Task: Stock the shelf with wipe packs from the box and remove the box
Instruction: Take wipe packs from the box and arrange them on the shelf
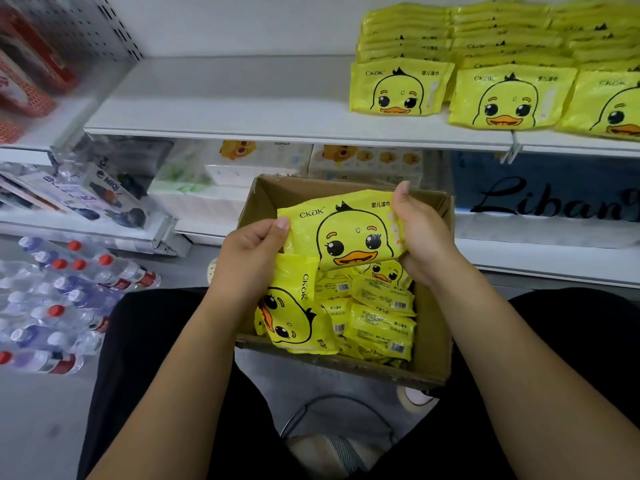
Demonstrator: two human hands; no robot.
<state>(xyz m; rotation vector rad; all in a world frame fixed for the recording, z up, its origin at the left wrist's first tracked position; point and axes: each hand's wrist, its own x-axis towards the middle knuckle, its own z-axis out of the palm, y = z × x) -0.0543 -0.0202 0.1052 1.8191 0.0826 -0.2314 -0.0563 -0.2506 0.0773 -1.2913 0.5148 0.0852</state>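
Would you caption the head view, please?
The left hand and right hand hold a duck wipe pack over the cardboard box.

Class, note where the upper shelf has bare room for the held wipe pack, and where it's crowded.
Free: white shelf left of the stacked wipe packs, up to its left end. Crowded: its right part; the cardboard box.

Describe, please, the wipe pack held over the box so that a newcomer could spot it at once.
Start at the open cardboard box between the person's knees, below the white shelf. Over its far half, a yellow wipe pack is pinched at both ends by the left hand and right hand. Unlike the packs lying in the box, it is raised, duck face upright.
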